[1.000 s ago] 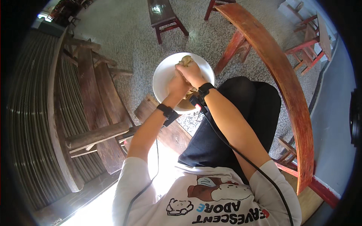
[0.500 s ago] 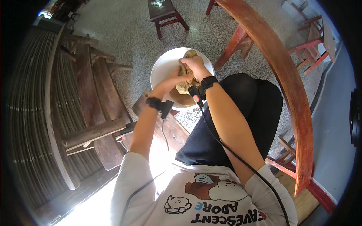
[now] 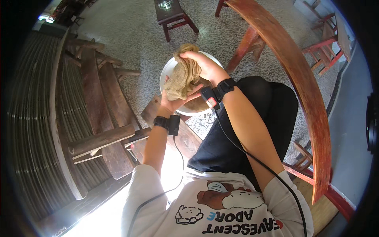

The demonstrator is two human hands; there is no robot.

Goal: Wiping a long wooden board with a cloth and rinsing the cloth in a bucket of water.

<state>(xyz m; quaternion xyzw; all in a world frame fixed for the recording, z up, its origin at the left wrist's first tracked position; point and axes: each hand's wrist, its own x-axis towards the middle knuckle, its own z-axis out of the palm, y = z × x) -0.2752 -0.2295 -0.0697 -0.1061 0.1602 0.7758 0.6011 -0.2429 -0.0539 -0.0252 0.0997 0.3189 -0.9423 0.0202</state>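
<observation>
A wet-looking tan cloth (image 3: 182, 81), bunched and creased, is held up over a white round basin (image 3: 168, 69). My right hand (image 3: 207, 68) is closed on its far upper end, with the thumb lying across the top. My left hand (image 3: 172, 104) cups the near lower end from beneath, palm up, thumb on the left and fingers stretched out to the right. Brownish contents (image 3: 199, 104) show in the near right part of the basin; the cloth and hands hide much of its inside.
Below the basin is a wooden surface (image 3: 185, 136), partly washed out by glare. My dark-trousered knees (image 3: 256, 102) are at its right. Wooden benches stand left (image 3: 114, 98) and right (image 3: 304, 87), and a dark stool (image 3: 169, 12) is farther off on the speckled floor.
The cloth has risen out of the basin and now hangs more in the open. My left hand has come left and nearer, turning palm up under it; my right wrist has shifted right.
</observation>
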